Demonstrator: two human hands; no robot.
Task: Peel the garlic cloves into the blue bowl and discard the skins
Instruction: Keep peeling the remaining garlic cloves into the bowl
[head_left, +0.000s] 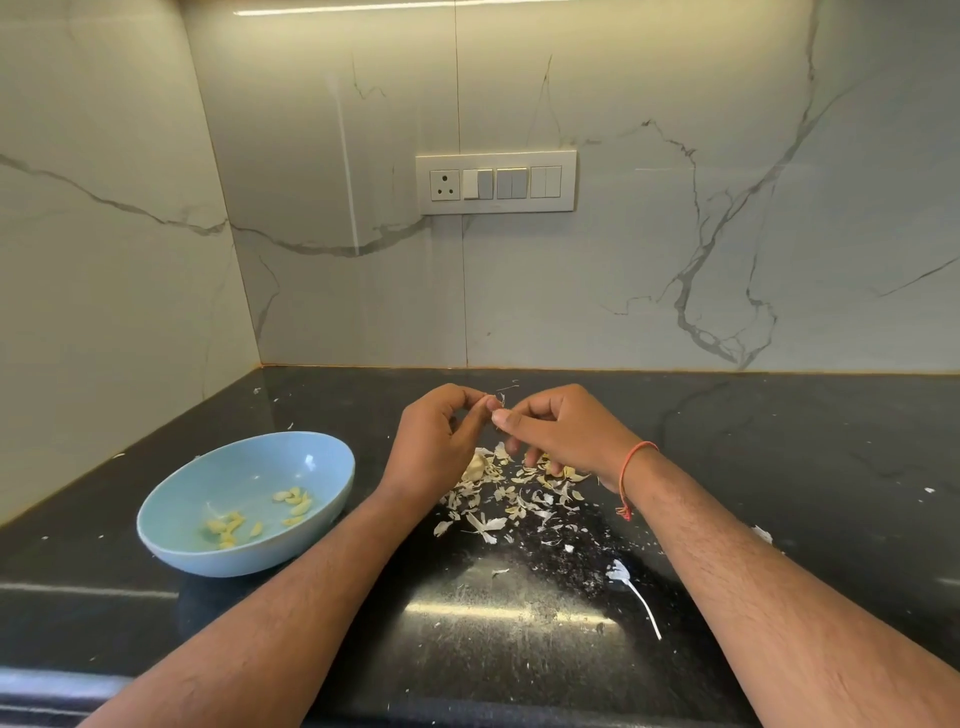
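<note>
Surface: black speckled stone countertop (779, 493), glossy, with a bright reflected glare patch at 6 o'clock. Behind it, a white marble-look backsplash (675, 260) with grey veining; a second wall panel meets it in a corner at 9 to 10 o'clock. A switch plate (496, 183) with one socket and several rocker switches sits on the wall at 12 o'clock.

Blue bowl (244, 501) rests on the counter at 8 o'clock from frame centre, tilted slightly, holding a scatter of peeled yellowish garlic cloves (293, 501) in two loose groups.

Left hand (434, 447) and right hand (561, 434) are raised just above the counter at centre, fingertips meeting. Both pinch a small item between thumb and forefinger; a wisp of skin shows at the contact point. The item itself is too small to identify with certainty, likely a clove. Remaining fingers are curled. A red thread bracelet (631, 470) circles the right wrist.

Garlic skins (488, 522) lie in a pile on the counter directly beneath the hands, spreading toward 5 o'clock. An unpeeled piece of garlic (475, 467) lies at the pile's left edge. A white stalk-like scrap (636, 595) lies apart at 5 o'clock. Small flecks dot the counter elsewhere.
</note>
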